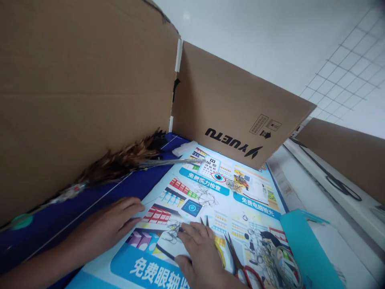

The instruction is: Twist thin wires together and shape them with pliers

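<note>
My left hand lies flat with its fingers stretched out, on the left edge of a printed blue-and-white poster and the blue cloth. It holds nothing. My right hand is curled over small pliers. Their dark tips stick out past my fingers and a yellow handle shows at the right. My index fingertip touches a bent wire piece on the poster. Scissors with red handles lie just right of that hand.
More wire shapes lie mid-poster, and a wire coil sits at the right. A feather duster lies along the cardboard wall on the left, with a white block behind it. A teal folder is at the right edge.
</note>
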{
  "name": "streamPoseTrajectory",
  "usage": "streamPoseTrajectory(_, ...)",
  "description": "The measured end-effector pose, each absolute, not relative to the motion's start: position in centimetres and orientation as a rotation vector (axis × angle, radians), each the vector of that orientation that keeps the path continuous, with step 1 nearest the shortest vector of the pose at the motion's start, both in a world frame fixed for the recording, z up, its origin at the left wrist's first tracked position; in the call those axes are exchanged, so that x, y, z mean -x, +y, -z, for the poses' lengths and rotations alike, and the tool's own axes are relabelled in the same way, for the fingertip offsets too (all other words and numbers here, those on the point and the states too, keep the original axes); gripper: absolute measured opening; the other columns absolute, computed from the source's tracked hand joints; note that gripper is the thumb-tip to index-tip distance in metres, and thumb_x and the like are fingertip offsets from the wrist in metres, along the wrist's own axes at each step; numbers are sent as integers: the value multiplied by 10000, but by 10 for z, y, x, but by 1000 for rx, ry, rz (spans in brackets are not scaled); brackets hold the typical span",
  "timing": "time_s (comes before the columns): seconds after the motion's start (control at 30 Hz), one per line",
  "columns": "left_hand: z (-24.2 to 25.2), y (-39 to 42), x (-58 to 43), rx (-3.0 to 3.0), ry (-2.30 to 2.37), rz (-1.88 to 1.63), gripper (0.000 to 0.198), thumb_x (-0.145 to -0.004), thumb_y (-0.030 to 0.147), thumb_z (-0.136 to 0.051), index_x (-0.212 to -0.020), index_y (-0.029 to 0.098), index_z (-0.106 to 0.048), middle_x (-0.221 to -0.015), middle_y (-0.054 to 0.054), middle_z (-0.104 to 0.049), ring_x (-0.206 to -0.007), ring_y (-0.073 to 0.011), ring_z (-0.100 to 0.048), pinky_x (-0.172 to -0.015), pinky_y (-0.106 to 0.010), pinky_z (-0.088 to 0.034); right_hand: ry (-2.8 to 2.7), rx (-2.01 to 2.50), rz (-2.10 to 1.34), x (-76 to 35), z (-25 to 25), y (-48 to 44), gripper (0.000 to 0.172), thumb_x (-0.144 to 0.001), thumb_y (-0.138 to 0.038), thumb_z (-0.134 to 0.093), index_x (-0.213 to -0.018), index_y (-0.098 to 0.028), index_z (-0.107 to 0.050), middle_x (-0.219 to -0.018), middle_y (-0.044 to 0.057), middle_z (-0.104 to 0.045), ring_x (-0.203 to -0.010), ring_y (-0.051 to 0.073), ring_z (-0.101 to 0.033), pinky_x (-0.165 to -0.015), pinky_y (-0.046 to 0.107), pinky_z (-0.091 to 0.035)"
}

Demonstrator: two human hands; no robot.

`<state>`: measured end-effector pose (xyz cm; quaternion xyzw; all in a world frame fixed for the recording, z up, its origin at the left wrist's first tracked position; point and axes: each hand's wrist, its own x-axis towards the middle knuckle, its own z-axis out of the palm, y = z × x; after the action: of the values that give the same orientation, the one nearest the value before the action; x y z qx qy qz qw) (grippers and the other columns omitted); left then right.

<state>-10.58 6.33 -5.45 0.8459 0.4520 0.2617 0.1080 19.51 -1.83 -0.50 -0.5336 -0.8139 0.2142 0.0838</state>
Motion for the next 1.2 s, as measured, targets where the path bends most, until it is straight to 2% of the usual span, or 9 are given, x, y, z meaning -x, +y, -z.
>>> streamPoseTrajectory(0.1,66,80,97,-2580,1348,-660,381,-915,477,-559,-1237,298,-653,-1365,-53,-602,-1225,-283,-561,-993,-347,-480,-2396,1614,-618,-195,4,-20,490,-914,-453,-550,-1373,-287,-512,-1526,14,-410,-1355,323,-381,-1130,566,-282)
streamPoseTrajectory(0.17,72,81,94,-2612,1386,-622,446,-897,530,-561,-1278,309,-634,-1412,-59,-571,-1265,-313,-530,-1008,-389,-465,-2379,1634,-596,-196,6,-22,499,-908,-455,-555,-1377,-288,-510,-1538,27,-390,-1356,326,-382,-1127,563,-291)
streamPoseTrajectory(0.3,77,79,92,-2633,1426,-539,505,-909,534,-536,-1363,315,-560,-1448,-47,-541,-1301,-314,-499,-1025,-420,-432,-2376,1652,-576,-197,9,-25,495,-912,-467,-545,-1376,-296,-514,-1537,35,-392,-1361,337,-377,-1130,577,-279)
streamPoseTrajectory(0.57,83,82,91,-2638,1526,-529,530,-915,491,-527,-1392,260,-532,-1399,-77,-586,-1278,-324,-503,-1036,-460,-372,-2409,1615,-579,-196,6,-22,498,-903,-466,-569,-1372,-306,-515,-1508,9,-440,-1355,316,-387,-1128,552,-300)
streamPoseTrajectory(1.03,71,81,87,-2694,1558,-352,586,-931,538,-454,-1350,141,-560,-1380,-156,-571,-1231,-360,-500,-955,-469,-381,-2472,1601,-572,-195,9,-23,494,-954,-465,-491,-1411,-281,-461,-1528,-3,-407,-1375,276,-319,-1136,532,-248)
streamPoseTrajectory(1.2,70,84,85,-2711,1555,-355,536,-922,513,-471,-1309,163,-594,-1346,-145,-603,-1209,-360,-517,-963,-478,-375,-2476,1557,-548,-196,8,-24,453,-948,-425,-510,-1373,-267,-502,-1501,-2,-447,-1351,267,-346,-1118,521,-267)
